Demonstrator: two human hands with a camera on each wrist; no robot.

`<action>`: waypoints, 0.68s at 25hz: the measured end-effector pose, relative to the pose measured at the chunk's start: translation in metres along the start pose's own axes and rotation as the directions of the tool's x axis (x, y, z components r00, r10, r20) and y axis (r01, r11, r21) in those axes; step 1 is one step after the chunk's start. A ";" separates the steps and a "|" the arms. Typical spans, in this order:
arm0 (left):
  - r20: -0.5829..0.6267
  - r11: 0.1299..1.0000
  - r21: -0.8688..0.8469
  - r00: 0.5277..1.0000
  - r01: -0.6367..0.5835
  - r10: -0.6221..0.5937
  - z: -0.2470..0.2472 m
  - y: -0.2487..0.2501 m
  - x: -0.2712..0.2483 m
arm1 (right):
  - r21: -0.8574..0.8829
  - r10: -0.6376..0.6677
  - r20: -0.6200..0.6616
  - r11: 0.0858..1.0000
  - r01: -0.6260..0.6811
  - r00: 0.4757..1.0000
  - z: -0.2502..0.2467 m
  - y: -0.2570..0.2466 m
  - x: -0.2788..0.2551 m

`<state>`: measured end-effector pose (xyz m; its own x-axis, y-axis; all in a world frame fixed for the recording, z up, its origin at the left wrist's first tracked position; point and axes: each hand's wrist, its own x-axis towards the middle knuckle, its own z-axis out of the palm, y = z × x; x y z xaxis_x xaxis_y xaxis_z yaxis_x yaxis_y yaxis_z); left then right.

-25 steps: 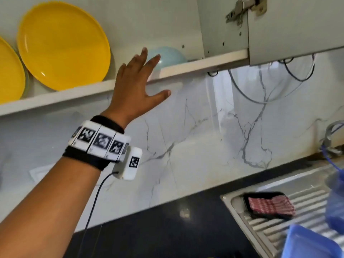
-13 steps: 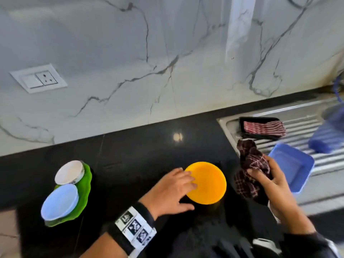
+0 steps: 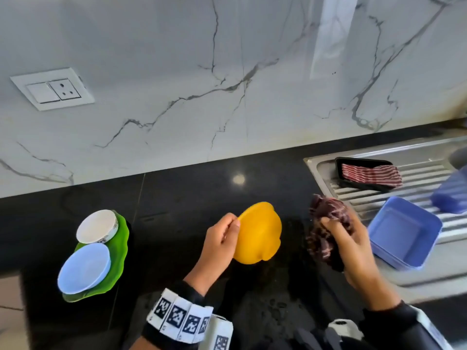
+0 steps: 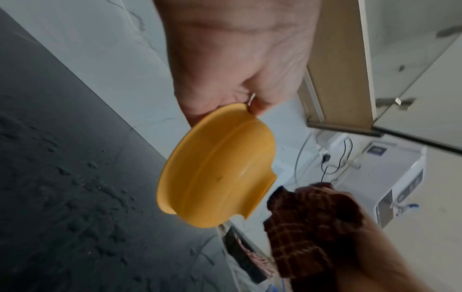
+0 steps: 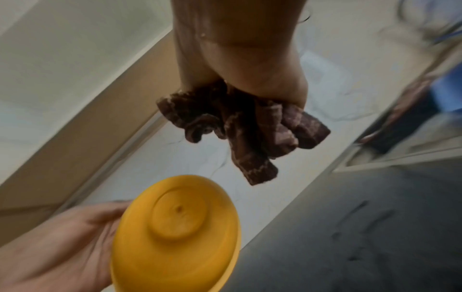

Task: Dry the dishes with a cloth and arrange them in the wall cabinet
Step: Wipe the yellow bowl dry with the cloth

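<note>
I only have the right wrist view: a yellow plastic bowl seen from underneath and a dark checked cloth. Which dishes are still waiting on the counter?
Observer: The head view shows a white bowl and a pale blue bowl sitting on a green plate, at the left.
Operator: Anything near the sink?
Observer: A blue square plastic container lies on the steel drainboard, beside the right hand gripping the dark checked cloth.
Operator: How is the bowl held?
Observer: The left wrist view shows the left hand pinching the yellow plastic bowl by its rim.
</note>
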<state>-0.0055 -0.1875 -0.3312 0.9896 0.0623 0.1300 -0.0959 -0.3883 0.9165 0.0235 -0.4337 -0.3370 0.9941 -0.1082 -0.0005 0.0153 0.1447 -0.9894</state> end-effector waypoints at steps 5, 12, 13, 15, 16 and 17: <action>-0.094 0.945 -0.291 0.979 0.147 -0.181 -0.038 0.015 -0.009 | -0.407 -0.153 0.336 0.866 0.290 0.929 0.111 0.003 -0.008; -0.058 0.685 -0.705 0.948 0.184 -0.314 -0.100 0.024 -0.008 | -0.398 -0.559 0.643 0.340 0.852 0.524 0.199 -0.006 -0.046; -0.041 0.632 -0.754 0.947 0.180 -0.318 -0.107 0.025 -0.008 | -0.345 -0.600 0.696 0.202 0.917 0.394 0.207 0.003 -0.051; 0.005 0.569 -0.801 0.953 0.185 -0.302 -0.117 0.020 -0.009 | -0.253 -0.630 0.753 -0.008 0.967 0.192 0.218 0.019 -0.050; 0.025 0.565 -0.800 0.952 0.202 -0.305 -0.119 0.016 -0.011 | -0.233 -0.630 0.760 -0.036 0.972 0.159 0.223 0.022 -0.045; 0.018 0.577 -0.791 0.951 0.202 -0.308 -0.119 0.013 -0.012 | -0.246 -0.634 0.752 -0.015 0.969 0.181 0.226 0.019 -0.038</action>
<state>-0.0311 -0.0836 -0.2762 0.9727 0.1624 -0.1655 0.0592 0.5162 0.8544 0.0098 -0.2046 -0.3231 0.2510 0.6283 0.7364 0.9368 -0.3492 -0.0214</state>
